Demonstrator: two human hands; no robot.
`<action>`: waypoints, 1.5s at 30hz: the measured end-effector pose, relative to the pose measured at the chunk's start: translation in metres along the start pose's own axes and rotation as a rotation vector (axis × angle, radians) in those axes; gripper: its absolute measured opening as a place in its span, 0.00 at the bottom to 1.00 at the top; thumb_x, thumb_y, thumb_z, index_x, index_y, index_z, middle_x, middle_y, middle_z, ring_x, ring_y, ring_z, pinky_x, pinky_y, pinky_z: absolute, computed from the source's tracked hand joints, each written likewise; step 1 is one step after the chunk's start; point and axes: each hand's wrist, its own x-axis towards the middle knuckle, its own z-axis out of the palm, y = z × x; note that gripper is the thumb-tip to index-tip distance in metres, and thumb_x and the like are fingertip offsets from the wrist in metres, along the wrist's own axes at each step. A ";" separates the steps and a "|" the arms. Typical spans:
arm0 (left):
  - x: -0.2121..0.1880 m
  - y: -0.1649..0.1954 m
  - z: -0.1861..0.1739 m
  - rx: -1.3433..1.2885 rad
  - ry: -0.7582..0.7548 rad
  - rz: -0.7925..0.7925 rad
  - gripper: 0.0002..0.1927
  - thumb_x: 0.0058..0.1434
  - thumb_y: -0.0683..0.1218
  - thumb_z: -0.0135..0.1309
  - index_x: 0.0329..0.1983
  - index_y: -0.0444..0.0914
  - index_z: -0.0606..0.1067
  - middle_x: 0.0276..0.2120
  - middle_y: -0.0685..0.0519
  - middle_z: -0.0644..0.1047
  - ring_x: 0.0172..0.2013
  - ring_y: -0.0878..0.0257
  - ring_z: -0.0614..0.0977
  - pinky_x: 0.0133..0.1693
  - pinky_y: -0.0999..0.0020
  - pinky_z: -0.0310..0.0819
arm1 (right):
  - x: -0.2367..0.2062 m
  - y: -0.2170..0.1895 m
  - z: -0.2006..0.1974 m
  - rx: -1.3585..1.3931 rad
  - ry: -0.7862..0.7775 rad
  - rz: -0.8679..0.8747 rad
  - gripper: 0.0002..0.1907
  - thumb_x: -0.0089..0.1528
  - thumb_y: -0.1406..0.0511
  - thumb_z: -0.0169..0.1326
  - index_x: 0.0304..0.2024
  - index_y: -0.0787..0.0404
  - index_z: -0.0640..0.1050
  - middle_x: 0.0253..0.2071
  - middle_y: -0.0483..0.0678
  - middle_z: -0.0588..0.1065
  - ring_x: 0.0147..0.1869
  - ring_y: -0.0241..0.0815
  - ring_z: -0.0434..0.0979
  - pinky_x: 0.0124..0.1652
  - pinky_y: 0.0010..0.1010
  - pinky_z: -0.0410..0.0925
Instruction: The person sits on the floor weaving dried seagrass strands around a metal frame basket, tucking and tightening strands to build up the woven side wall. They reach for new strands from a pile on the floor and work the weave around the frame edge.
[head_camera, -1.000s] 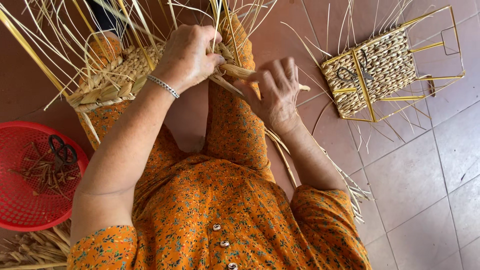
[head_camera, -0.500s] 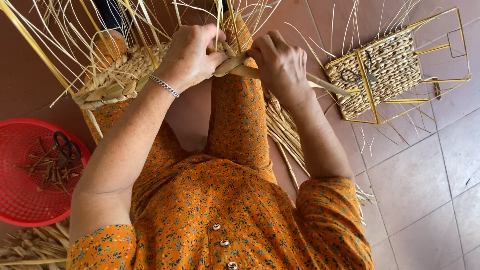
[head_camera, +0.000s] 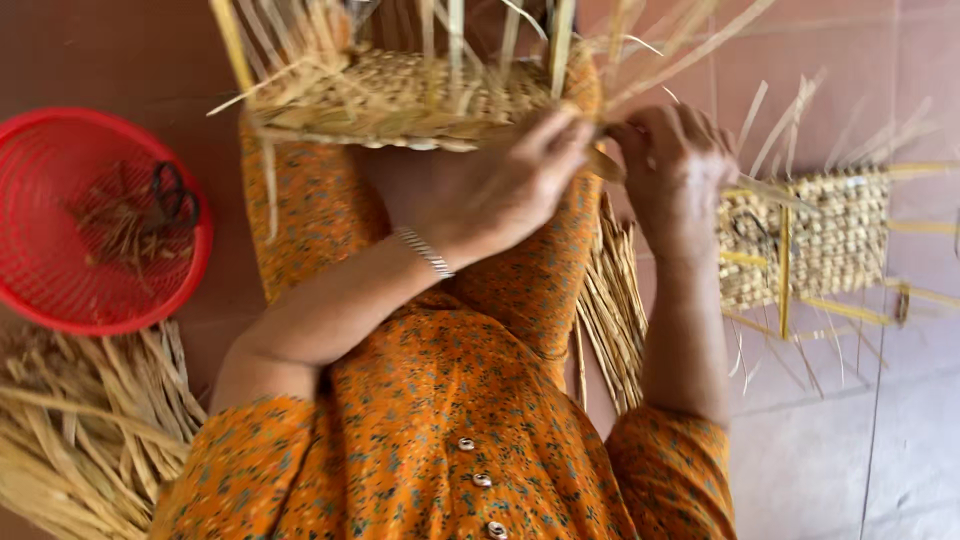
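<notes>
A half-woven straw basket (head_camera: 400, 95) rests on my lap, with loose straw strands (head_camera: 640, 40) sticking up from its rim. My left hand (head_camera: 500, 185), a silver bracelet on its wrist, grips the basket's right edge. Just to the right, my right hand (head_camera: 675, 165) pinches a flat straw strand (head_camera: 770, 190) at the same edge. The two hands almost touch. I wear an orange patterned dress (head_camera: 440, 400). The frame is blurred by motion.
A red plastic basket (head_camera: 50, 270) on the left floor holds scissors (head_camera: 175, 195) and straw scraps. A straw bundle (head_camera: 80, 430) lies at lower left, another straw bundle (head_camera: 610, 310) by my right leg. A second woven basket on a yellow frame (head_camera: 810, 245) sits on the tiles at right.
The view has shifted and moved closer, so everything sits lower and larger. The basket has turned to lie more level across my lap. My right hand has closed in beside my left.
</notes>
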 end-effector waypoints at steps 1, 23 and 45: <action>0.007 -0.005 0.017 0.130 0.077 0.063 0.13 0.69 0.37 0.51 0.55 0.26 0.71 0.46 0.46 0.71 0.39 0.55 0.80 0.40 0.64 0.80 | 0.000 -0.001 -0.003 -0.025 -0.005 0.013 0.08 0.67 0.64 0.67 0.40 0.56 0.79 0.35 0.43 0.77 0.39 0.44 0.76 0.46 0.42 0.67; 0.030 -0.043 0.016 0.136 -0.231 -0.128 0.05 0.71 0.38 0.54 0.46 0.34 0.71 0.23 0.50 0.77 0.21 0.61 0.79 0.22 0.64 0.74 | 0.027 0.007 0.030 1.270 -0.231 0.336 0.20 0.74 0.70 0.45 0.68 0.66 0.68 0.60 0.52 0.79 0.32 0.31 0.80 0.31 0.23 0.75; -0.028 -0.043 -0.013 0.498 -0.084 0.256 0.28 0.75 0.44 0.61 0.74 0.42 0.65 0.46 0.59 0.66 0.45 0.63 0.70 0.46 0.64 0.69 | -0.026 -0.015 0.070 1.941 0.455 0.775 0.12 0.76 0.59 0.43 0.47 0.59 0.73 0.23 0.39 0.59 0.20 0.29 0.50 0.19 0.26 0.48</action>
